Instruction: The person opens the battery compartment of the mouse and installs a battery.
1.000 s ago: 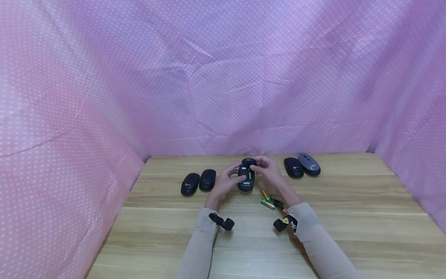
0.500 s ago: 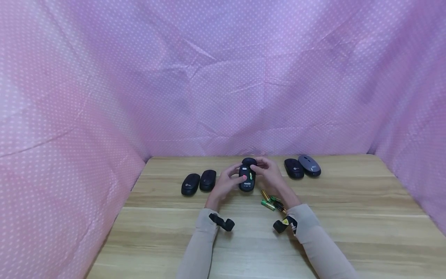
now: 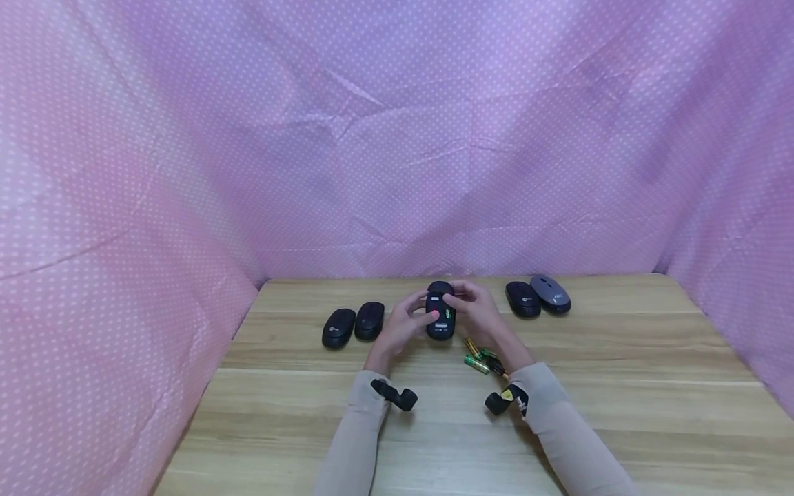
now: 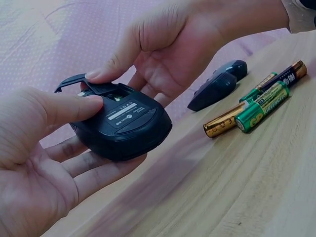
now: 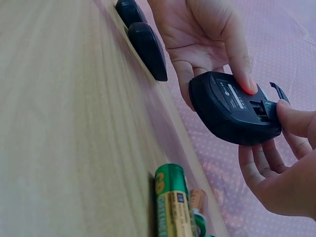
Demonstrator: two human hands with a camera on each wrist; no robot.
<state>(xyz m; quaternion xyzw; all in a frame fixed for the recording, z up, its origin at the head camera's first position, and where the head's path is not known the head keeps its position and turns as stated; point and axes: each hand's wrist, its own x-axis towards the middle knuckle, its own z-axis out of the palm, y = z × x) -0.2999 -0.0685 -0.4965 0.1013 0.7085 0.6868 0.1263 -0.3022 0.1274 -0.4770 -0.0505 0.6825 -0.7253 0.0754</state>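
Observation:
A black computer mouse [image 3: 440, 324] is held belly-up above the table. My left hand [image 3: 403, 324] grips its left side, thumb across the underside and fingers beneath; a red glow lights that thumb's tip. At the far end, my right hand [image 3: 477, 306] holds the black battery cover [image 4: 101, 88], its thumb on top. The cover lies over part of the battery compartment [image 5: 260, 111], its outer end tilted up off the mouse. A bit of green shows inside the compartment in the left wrist view. Fingers hide the mouse's far edge.
Several loose batteries [image 3: 476, 364], green and gold, lie on the wooden table [image 3: 279, 427] near my right forearm. Two black mice [image 3: 338, 328] sit at the left. A black mouse [image 3: 523, 299] and a grey mouse [image 3: 551, 294] sit at the right. Pink dotted cloth [image 3: 397, 172] hangs behind.
The battery cover has shifted slightly left with my right hand, and less of the green battery shows. A red glow has appeared at my left thumb. My left hand keeps its grip.

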